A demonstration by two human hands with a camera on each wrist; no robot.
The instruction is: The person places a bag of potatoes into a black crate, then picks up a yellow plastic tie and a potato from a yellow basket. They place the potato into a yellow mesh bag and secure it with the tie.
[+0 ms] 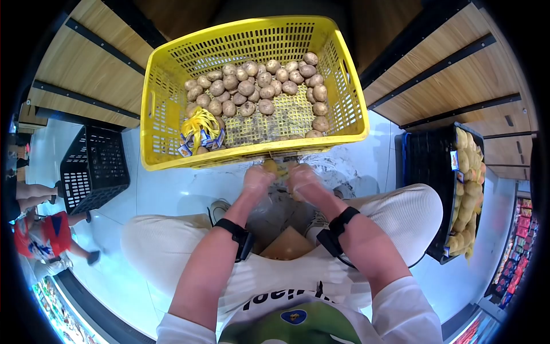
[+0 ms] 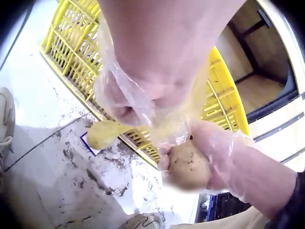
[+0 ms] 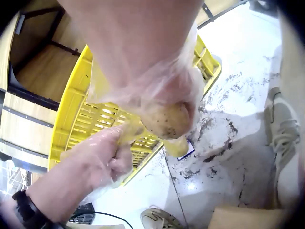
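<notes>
Both hands wear clear plastic gloves and meet in front of the yellow crate. My left hand (image 1: 259, 179) pinches the top of a yellow mesh bag (image 3: 127, 133). The bag's lower part (image 2: 105, 135) hangs down with a rounded bulge and a blue-edged label near the floor. In my right hand (image 1: 305, 182) is a potato (image 2: 189, 167), gripped right beside the bag's gathered top. The right wrist view shows the same potato (image 3: 167, 121) under the curled fingers, with the left hand (image 3: 97, 160) close by.
The yellow crate (image 1: 258, 152) holds many potatoes (image 1: 246, 88) and a bundle of yellow mesh bags (image 1: 201, 129) with labels. A black crate (image 1: 94, 166) stands at left. At right, another black crate (image 1: 427, 189) carries filled potato bags (image 1: 468, 195). A person (image 1: 51, 235) is at far left.
</notes>
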